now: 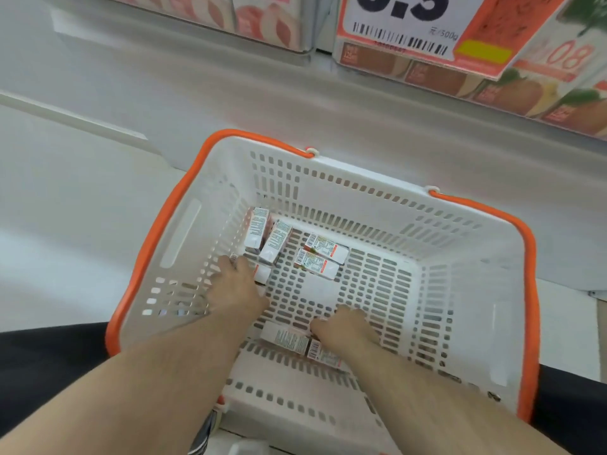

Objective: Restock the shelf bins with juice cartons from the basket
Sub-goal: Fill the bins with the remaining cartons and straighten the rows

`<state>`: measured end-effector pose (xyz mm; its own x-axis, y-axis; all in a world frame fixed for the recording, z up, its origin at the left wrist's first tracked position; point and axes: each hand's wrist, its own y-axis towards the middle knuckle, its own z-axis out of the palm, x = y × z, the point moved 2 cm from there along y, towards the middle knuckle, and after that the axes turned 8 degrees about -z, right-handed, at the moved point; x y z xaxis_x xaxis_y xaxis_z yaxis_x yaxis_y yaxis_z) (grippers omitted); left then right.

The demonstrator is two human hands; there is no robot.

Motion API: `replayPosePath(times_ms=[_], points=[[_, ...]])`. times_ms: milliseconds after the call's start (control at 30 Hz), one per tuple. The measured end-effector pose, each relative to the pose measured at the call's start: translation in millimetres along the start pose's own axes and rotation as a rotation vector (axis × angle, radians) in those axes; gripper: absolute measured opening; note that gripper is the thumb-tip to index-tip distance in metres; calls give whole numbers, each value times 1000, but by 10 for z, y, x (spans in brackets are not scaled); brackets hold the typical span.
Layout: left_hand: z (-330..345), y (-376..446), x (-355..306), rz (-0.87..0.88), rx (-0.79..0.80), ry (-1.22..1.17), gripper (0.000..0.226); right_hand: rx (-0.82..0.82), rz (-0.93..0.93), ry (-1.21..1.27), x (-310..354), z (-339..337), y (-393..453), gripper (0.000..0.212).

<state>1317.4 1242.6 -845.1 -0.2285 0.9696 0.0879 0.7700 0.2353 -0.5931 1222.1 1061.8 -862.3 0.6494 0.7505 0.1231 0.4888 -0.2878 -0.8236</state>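
A white basket with orange handles sits below me with several small juice cartons lying on its floor. Two cartons lean together at the back left, and two more lie side by side near the middle. My left hand reaches down by the left wall, its fingers curled over a carton that is mostly hidden. My right hand is down at the near wall, curled around a carton under its palm. Another carton lies just left of it.
Shelf bins of juice cartons run across the top right, behind a large price sign. A second bin with pink cartons is at the top left. The white shelf ledge lies between the bins and the basket.
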Motion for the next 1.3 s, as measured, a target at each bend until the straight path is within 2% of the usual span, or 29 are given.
replayPosePath(times_ms=[100, 167, 233, 300, 400, 500, 600, 733, 800, 900, 1033, 1100, 1200, 1233, 1300], points=[[-200, -34, 27, 18, 23, -93, 77, 40, -95, 209, -41, -260, -3, 44], [-370, -80, 33, 17, 103, -233, 66, 116, -119, 468, -61, -495, -59, 42], [-568, -160, 0, 6, 278, -536, 53, 209, -111, 722, -57, -699, -147, 42], [-784, -297, -41, -27, 511, -882, 38, 230, -119, 954, -27, -884, -256, 39], [-1142, -465, -114, -9, 730, -1157, 30, 232, -161, 1144, 84, -1188, -528, 44], [-1536, -698, -160, 41, 807, -1300, 35, 235, -216, 1260, 192, -1439, -971, 56], [-1896, -936, -194, 128, 838, -1325, 43, 236, -278, 1333, 302, -1610, -1374, 77], [-2300, -1155, -198, 233, 807, -1262, 52, 198, -361, 1313, 367, -1788, -1725, 96], [-2499, -1264, -196, 271, 788, -1257, 45, 166, -409, 1282, 382, -1875, -1821, 96], [-2783, -1422, -180, 322, 737, -1367, 37, 121, -483, 1226, 430, -2017, -2032, 80], [-2965, -1482, -78, 389, 722, -1363, 33, 48, -583, 1177, 488, -2192, -2188, 55], [-3004, -1480, -15, 403, 722, -1326, 25, -4, -647, 1089, 522, -2291, -2280, 36], [-3068, -1460, 38, 404, 629, -1311, 21, -101, -738, 960, 583, -2436, -2427, 5], [-3095, -1454, 43, 412, 594, -1305, 20, -142, -755, 902, 613, -2484, -2475, 4], [-3148, -1459, 45, 467, 494, -1234, 20, -309, -755, 662, 673, -2598, -2543, 25]])
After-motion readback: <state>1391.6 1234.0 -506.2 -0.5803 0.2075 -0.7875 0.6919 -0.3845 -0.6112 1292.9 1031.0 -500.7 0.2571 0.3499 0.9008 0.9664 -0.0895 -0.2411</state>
